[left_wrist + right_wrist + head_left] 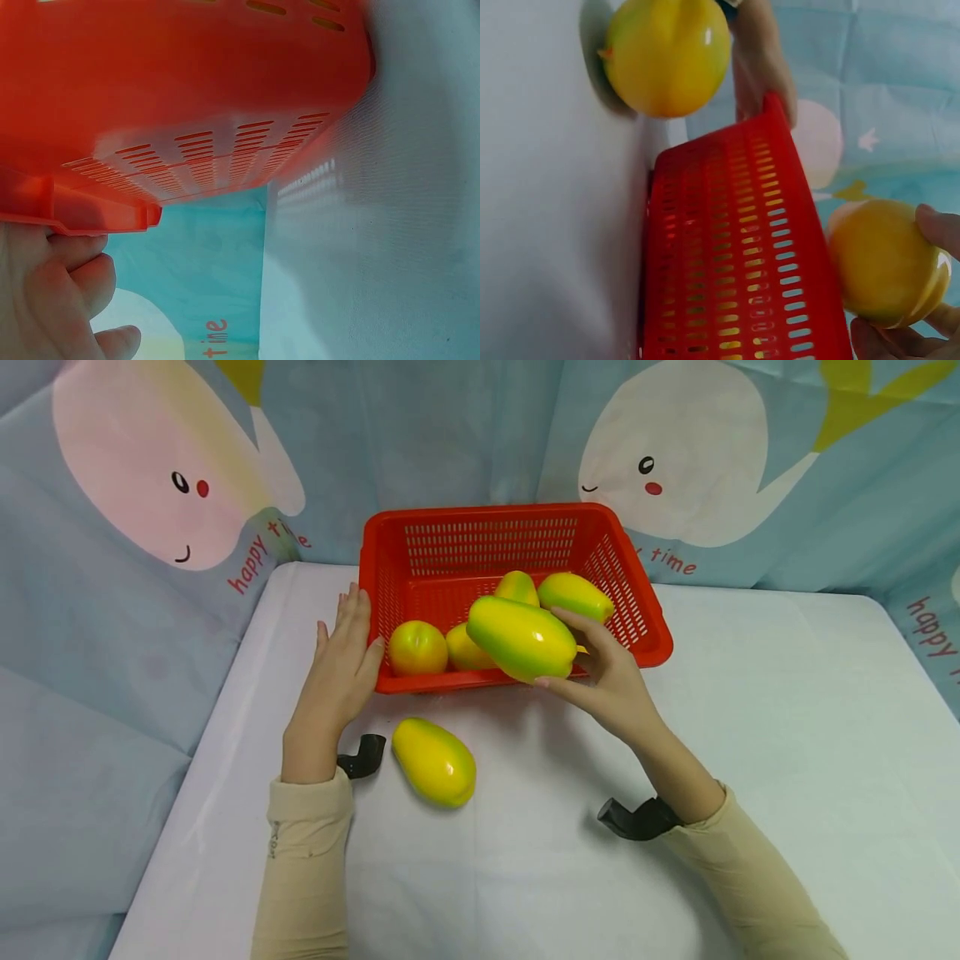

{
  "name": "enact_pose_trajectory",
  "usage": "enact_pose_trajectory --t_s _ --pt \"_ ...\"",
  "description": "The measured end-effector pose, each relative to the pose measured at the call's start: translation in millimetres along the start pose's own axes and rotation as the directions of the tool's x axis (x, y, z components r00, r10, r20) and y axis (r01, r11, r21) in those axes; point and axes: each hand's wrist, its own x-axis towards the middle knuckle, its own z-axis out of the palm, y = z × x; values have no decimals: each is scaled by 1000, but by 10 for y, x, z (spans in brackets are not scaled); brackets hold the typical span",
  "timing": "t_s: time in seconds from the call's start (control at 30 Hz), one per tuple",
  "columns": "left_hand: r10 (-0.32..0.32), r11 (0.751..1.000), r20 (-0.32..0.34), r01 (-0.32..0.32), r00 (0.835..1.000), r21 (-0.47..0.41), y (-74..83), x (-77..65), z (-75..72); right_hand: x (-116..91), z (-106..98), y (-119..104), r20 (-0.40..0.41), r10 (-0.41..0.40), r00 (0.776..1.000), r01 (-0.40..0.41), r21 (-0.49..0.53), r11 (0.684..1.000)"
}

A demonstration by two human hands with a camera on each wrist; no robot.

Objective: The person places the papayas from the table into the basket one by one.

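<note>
My right hand (613, 681) grips a glossy yellow-green papaya (521, 639) between thumb and fingers, over the front rim of a red slotted plastic basket (442, 682). In the right wrist view this papaya (881, 262) overlaps the basket's rim. Flat and with straight fingers, my left hand (341, 664) lies along the basket's left rim. The left wrist view shows its fingertips under the rim's lip (97, 214). Inside the basket are a round yellow fruit (417, 648) and several longer yellow-green ones, such as the papaya (576, 596) at the right; the held one partly hides them.
Another papaya (435, 762) lies on the white table (787, 735) in front of the basket, between the forearms. A blue cloth with whale prints (465, 435) hangs behind and at the sides. Black curved pieces (637, 820) stick out at both wrists.
</note>
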Motion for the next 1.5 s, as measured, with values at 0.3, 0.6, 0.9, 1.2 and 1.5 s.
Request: enact_pose_trajectory --t_s 0.3,0.6,0.9,1.2,1.5 --pt "-1 1000 0 1 1000 -4 9 -5 9 321 98 79 -2 76 997 -76 -14 997" --pt "3 1000 -4 -3 1000 -3 6 -10 13 549 182 118 3 130 992 -130 18 991" --pt "-2 1000 -4 2 1000 2 -2 -9 7 790 272 161 7 151 988 -151 7 988" --pt "-2 1000 0 2 1000 -4 6 -4 2 1030 353 149 23 157 987 -155 -69 986" --pt "6 1000 -1 -6 1000 -7 5 -1 5 1264 352 171 119 159 980 -125 -256 959"
